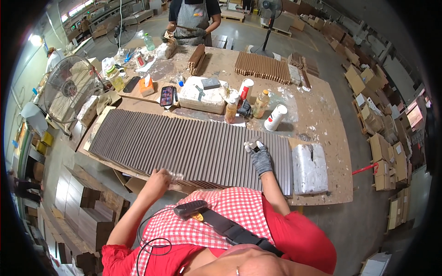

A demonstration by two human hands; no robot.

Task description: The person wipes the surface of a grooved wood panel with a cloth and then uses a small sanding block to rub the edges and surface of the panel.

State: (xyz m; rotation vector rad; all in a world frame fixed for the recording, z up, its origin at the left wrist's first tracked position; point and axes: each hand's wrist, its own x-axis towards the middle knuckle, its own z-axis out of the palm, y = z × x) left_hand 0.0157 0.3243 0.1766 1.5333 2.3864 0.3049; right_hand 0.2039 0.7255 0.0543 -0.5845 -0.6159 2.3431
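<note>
A long row of grey-brown strips (184, 149), packed side by side, lies across the near part of the workbench. My left hand (158, 182), bare, is closed at the row's near edge. It grips a small whitish crumpled rag (176, 176), partly hidden by the fingers. My right hand (261, 161) wears a grey glove with white fingertips and rests over the right part of the row. Between its fingers is a small dark grey block (254, 140), pressed on or just above the strips. A white plastic-wrapped block (309, 169) sits at the row's right end.
Beyond the row stand bottles (261, 104), a white can (276, 117), a white foam block (202, 97) and a phone (167, 95). Brown strips (262, 68) lie farther back. A co-worker (193, 23) stands across the workbench (329, 133). A fan (69, 89) is at left.
</note>
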